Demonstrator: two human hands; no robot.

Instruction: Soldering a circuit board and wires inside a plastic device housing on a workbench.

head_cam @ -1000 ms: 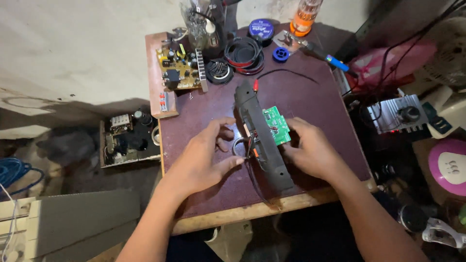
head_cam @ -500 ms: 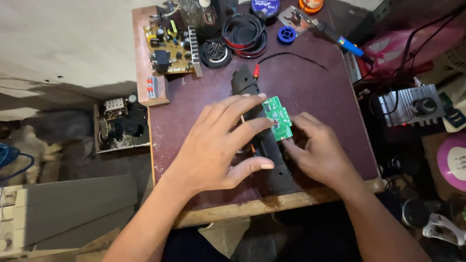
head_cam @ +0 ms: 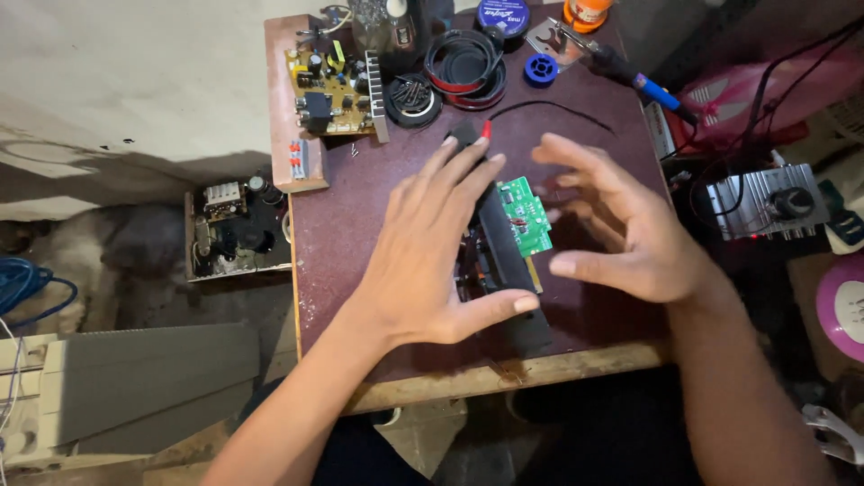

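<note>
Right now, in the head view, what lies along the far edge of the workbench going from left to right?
Yellow circuit board with heat sink → round black part with screws → coil of black and red wire → small blue solder spool → blue-handled soldering iron.

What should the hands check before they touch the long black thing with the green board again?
1. Left hand lies flat on the long black casing: ok.
2. Right hand holds something: not ok, it is open and raised beside the green circuit board.
3. Green circuit board seated in the casing: cannot tell.
4. Casing fully on the table: ok, though its near end is close to the edge.
5. Red-tipped black wire away from both hands: ok.
</note>
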